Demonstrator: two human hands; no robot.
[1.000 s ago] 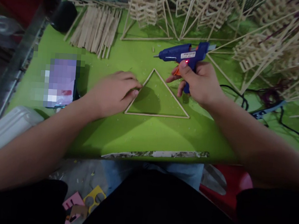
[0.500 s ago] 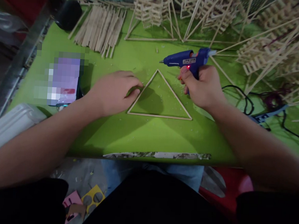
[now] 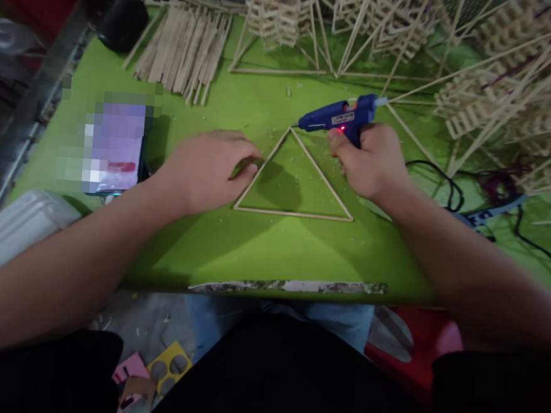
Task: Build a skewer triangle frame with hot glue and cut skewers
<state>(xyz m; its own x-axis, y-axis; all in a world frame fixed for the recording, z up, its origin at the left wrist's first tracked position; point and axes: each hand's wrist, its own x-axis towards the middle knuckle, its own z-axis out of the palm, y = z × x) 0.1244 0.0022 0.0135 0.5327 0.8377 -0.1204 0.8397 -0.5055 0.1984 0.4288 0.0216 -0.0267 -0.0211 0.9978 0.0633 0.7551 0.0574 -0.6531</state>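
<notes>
A triangle of thin wooden sticks [image 3: 291, 214] lies flat on the green tabletop in front of me. My right hand [image 3: 377, 160] is wrapped round the grip of a blue glue gun [image 3: 336, 115], its red light lit. The gun points left, and its metal nozzle is at the triangle's top corner. Beside the triangle's left stick rests my left hand [image 3: 214, 171], fingers curved and thumb apart from the index finger. Its thumb tip seems to touch that stick; the other fingertips are partly hidden.
A stack of wooden sticks [image 3: 180, 52] lies at the back left, near a black object [image 3: 122, 23]. A phone [image 3: 119, 148] and a white case [image 3: 23, 233] are on the left. Stick structures [image 3: 279, 18] crowd the back and right. Black cable [image 3: 532, 240] trails at right.
My right hand has brought the glue gun slightly left and down, so its nozzle has come to the triangle's top corner. My left hand and the triangle have stayed in place.
</notes>
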